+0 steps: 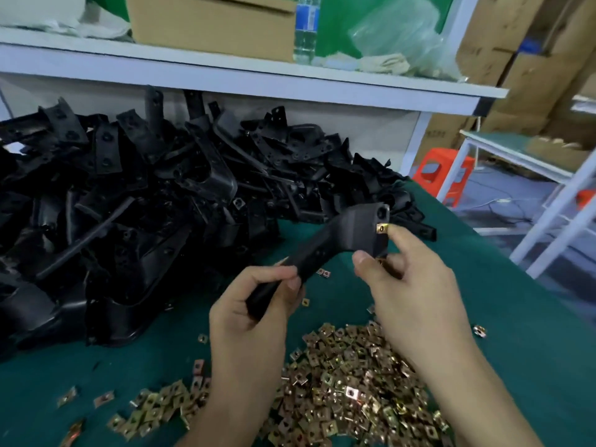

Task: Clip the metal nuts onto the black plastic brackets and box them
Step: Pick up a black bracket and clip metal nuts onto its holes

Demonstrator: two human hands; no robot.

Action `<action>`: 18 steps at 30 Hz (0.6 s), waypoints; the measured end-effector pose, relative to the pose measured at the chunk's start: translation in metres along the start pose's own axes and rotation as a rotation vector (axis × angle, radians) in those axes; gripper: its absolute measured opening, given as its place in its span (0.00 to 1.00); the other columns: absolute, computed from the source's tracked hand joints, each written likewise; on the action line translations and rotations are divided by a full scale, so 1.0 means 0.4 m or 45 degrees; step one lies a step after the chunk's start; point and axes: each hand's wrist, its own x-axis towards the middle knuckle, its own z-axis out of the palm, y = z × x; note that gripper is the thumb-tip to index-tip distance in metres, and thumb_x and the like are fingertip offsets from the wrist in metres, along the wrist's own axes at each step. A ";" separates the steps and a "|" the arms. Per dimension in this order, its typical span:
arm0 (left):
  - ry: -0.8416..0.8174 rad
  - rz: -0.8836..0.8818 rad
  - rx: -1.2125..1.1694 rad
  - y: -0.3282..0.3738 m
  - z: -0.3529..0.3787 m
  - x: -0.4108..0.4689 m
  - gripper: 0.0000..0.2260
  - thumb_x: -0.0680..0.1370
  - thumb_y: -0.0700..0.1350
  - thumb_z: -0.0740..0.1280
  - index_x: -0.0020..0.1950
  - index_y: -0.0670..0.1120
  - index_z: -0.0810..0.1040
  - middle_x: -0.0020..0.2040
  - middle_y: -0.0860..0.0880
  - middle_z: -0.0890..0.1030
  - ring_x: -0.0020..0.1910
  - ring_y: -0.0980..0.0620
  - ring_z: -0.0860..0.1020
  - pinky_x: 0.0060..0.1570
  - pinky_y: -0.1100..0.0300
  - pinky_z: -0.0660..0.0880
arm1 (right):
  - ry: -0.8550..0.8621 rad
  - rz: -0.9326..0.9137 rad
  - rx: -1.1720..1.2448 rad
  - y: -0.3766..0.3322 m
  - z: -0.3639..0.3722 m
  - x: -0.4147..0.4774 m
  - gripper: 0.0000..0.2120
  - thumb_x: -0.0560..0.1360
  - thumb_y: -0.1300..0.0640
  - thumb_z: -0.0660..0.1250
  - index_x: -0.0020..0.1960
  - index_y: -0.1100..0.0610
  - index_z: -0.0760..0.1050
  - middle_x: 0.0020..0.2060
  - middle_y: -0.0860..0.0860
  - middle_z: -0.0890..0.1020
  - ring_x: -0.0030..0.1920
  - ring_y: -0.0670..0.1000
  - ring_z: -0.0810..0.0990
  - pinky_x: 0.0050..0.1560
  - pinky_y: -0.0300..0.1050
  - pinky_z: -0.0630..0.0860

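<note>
A dark green mat (483,285) is spread over the work table. A big heap of black plastic brackets (145,195) is piled on its far left side. A heap of gold-coloured nuts (348,382) is spread on the near side, with a few loose ones scattered around it.

One black bracket (338,240) is held up above the mat, between the two heaps. Its lower end is gripped by the left hand (254,314), with the fingers curled round it. One metal nut (382,228) is pinched in the curled fingers of the right hand (416,285) and held against the bracket's upper end. The thumb is laid on the bracket just below.

A white shelf (225,75) is fixed above the black heap. A brown cardboard box (209,24), a clear water bottle (306,27) and a crumpled plastic bag (396,37) are kept on it. More brown cartons (516,59) are stacked at the far right. An orange stool (442,175) is seen on the floor beside another white-framed table (516,156).

A blue label is wrapped round the bottle, but its words are too blurred to be read. Faint print is seen on one low carton (435,135); it cannot be read either.
</note>
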 end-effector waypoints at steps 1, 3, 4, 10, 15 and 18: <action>-0.012 -0.013 0.013 0.006 0.016 -0.017 0.03 0.72 0.47 0.72 0.43 0.53 0.86 0.49 0.52 0.86 0.50 0.50 0.86 0.51 0.60 0.82 | 0.026 0.023 0.000 0.006 -0.020 -0.014 0.06 0.79 0.46 0.67 0.49 0.36 0.72 0.28 0.42 0.80 0.28 0.45 0.76 0.29 0.41 0.74; -0.050 -0.034 0.047 0.012 0.046 -0.056 0.04 0.71 0.49 0.72 0.44 0.54 0.85 0.48 0.54 0.86 0.49 0.50 0.86 0.50 0.57 0.82 | 0.074 0.047 -0.047 0.024 -0.061 -0.050 0.05 0.79 0.45 0.66 0.54 0.37 0.72 0.30 0.43 0.80 0.30 0.46 0.76 0.30 0.45 0.72; -0.071 -0.034 0.060 0.013 0.062 -0.077 0.04 0.71 0.49 0.72 0.44 0.54 0.85 0.47 0.54 0.86 0.48 0.50 0.86 0.50 0.55 0.82 | 0.090 0.058 -0.076 0.037 -0.083 -0.070 0.07 0.79 0.44 0.65 0.56 0.38 0.72 0.30 0.43 0.80 0.30 0.46 0.75 0.30 0.45 0.70; -0.272 -0.131 0.017 0.002 0.175 -0.202 0.06 0.74 0.44 0.73 0.47 0.55 0.84 0.45 0.53 0.86 0.46 0.52 0.86 0.47 0.60 0.83 | 0.294 0.174 -0.210 0.128 -0.234 -0.208 0.17 0.78 0.41 0.64 0.65 0.39 0.70 0.29 0.42 0.79 0.29 0.45 0.75 0.28 0.35 0.68; -0.447 -0.327 -0.029 -0.018 0.279 -0.309 0.12 0.77 0.37 0.72 0.48 0.56 0.83 0.47 0.54 0.85 0.47 0.52 0.86 0.45 0.64 0.81 | 0.503 0.396 -0.146 0.192 -0.348 -0.337 0.23 0.74 0.37 0.67 0.66 0.34 0.64 0.38 0.41 0.83 0.38 0.42 0.80 0.37 0.42 0.73; -0.640 -0.347 0.063 -0.032 0.322 -0.378 0.11 0.78 0.42 0.73 0.50 0.59 0.82 0.48 0.59 0.84 0.47 0.57 0.85 0.49 0.55 0.83 | 0.623 0.471 -0.152 0.223 -0.410 -0.412 0.19 0.73 0.39 0.70 0.60 0.37 0.67 0.38 0.38 0.84 0.38 0.38 0.80 0.37 0.41 0.73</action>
